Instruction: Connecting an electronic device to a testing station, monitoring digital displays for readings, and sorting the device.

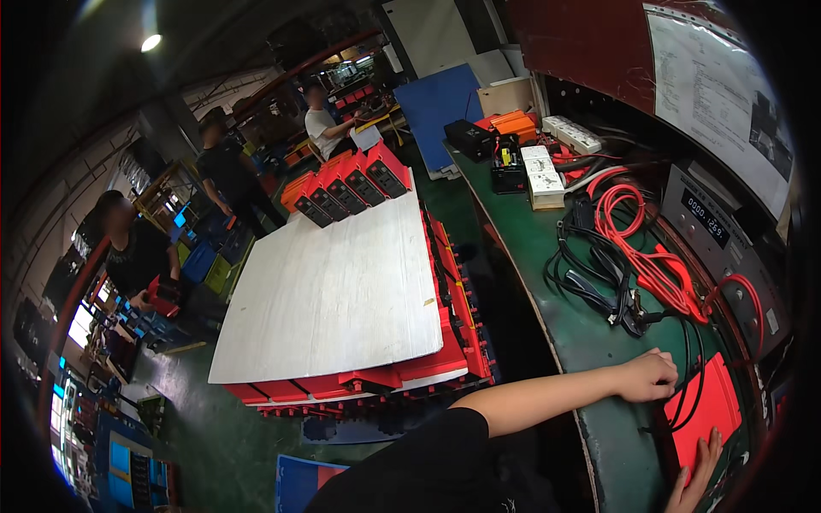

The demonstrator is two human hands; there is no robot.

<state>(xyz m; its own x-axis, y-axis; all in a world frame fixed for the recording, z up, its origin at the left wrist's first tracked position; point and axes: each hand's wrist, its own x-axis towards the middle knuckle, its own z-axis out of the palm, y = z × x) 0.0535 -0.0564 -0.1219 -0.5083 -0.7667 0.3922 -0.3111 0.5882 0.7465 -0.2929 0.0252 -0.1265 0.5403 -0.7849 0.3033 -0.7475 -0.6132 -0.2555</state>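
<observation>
My left hand [647, 376] is closed in a fist over the green bench, beside the looping black cables [687, 385]. What it grips, if anything, is hidden by the fingers. A flat red casing [714, 402] lies just right of it, with the black cables crossing its left side. At the lower right edge, my right hand [701, 474] rests with fingers stretched out and apart against the near end of that casing.
A meter with a lit display [705, 218] stands behind coiled red cables [620, 214] and black leads. Power strips [543, 175] sit farther up the green bench [530, 248]. Left stands a white-topped stack [333, 291] bearing several red-black units [346, 184]. Several people work beyond.
</observation>
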